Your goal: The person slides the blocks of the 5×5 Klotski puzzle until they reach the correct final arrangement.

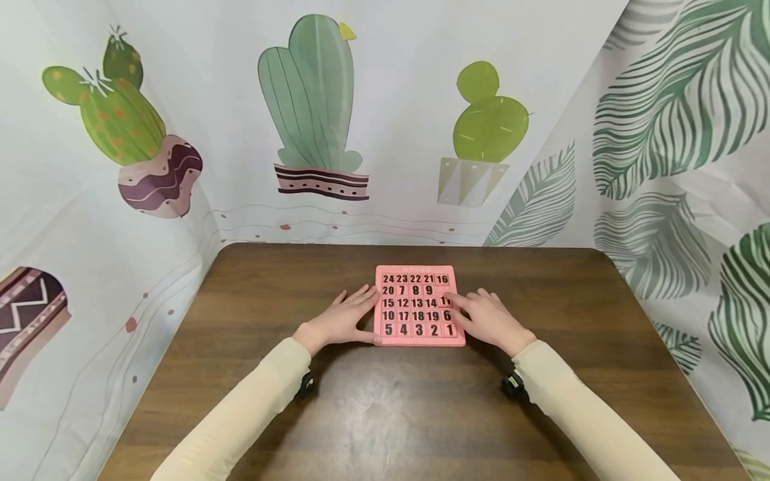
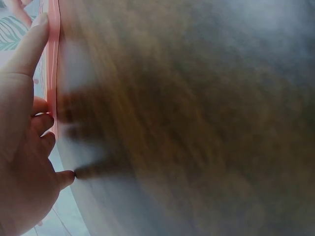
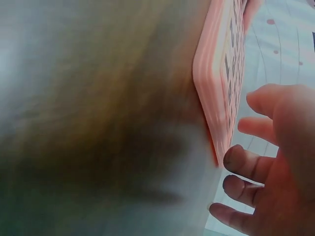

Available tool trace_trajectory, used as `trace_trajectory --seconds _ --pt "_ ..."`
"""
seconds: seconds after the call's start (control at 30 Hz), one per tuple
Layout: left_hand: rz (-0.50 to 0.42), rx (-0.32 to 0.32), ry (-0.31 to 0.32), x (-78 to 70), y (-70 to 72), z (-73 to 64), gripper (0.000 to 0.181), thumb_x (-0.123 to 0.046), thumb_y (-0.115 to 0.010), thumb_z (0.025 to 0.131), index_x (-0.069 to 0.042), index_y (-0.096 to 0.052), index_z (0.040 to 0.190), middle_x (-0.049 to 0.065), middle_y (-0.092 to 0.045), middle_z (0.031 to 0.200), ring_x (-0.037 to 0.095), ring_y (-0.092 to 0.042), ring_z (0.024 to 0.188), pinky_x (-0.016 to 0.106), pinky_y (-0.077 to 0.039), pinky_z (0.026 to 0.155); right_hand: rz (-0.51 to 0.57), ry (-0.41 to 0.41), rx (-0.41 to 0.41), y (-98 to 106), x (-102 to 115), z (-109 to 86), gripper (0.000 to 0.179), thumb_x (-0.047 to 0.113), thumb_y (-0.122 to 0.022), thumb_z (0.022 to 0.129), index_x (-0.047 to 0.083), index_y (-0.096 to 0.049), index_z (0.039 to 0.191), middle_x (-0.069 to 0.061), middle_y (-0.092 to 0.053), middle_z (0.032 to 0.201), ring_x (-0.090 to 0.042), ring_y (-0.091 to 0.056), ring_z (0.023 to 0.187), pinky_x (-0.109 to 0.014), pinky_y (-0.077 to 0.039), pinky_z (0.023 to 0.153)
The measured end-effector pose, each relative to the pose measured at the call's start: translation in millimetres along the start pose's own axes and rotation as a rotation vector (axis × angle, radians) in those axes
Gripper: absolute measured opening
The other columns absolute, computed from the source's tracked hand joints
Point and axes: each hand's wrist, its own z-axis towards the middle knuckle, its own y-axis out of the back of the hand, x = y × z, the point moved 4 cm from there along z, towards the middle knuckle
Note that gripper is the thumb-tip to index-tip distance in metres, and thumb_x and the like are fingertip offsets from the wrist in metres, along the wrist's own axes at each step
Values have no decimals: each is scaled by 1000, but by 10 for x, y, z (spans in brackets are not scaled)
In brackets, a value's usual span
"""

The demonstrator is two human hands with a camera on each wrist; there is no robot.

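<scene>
A pink sliding number puzzle (image 1: 424,310) lies flat on the table. Its tiles carry black numerals, and a gap shows at the right end of the second row. Just below that gap, a tile (image 1: 445,300) partly covered by a fingertip sits slightly higher than its row. My left hand (image 1: 339,322) rests against the board's left side, its thumb (image 2: 35,42) stretched along the front edge near the corner. From the right, my right hand (image 1: 488,316) reaches over the board's edge, with a fingertip at the partly covered tile. Its lower fingers (image 3: 246,164) stay off the tiles, beside the frame.
The dark wooden table (image 1: 373,414) extends around the puzzle on every side. Behind it hangs a white cloth (image 1: 397,133) printed with cacti, and leaf-patterned cloth (image 1: 680,133) covers the right side. Each wrist wears a small black device (image 1: 512,385).
</scene>
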Motion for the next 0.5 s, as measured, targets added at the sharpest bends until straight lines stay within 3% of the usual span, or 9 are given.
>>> trace_trajectory --seconds 0.2,0.4,0.5 --pt "-6 8 -1 8 12 -8 105 -73 -55 74 -12 -18 151 6 -11 157 24 -7 144 59 -11 109 -8 11 14 -12 -9 -136 42 38 -57 92 22 -58 130 1 -64 80 -16 -41 69 -33 -32 65" --pt "-11 11 0 -4 23 -14 105 -72 -56 75 -12 -17 151 6 -11 157 24 -7 144 59 -11 109 16 -2 20 -35 -37 -121 43 36 -57 92 22 -56 132 4 -60 71 -16 -39 67 -32 -30 64" --pt "-20 13 4 -12 16 -15 105 -72 -56 74 -12 -17 151 6 -11 157 23 -7 144 58 -11 109 19 -23 24 -48 -56 -91 43 36 -56 93 21 -56 133 1 -64 77 -17 -39 68 -33 -29 64"
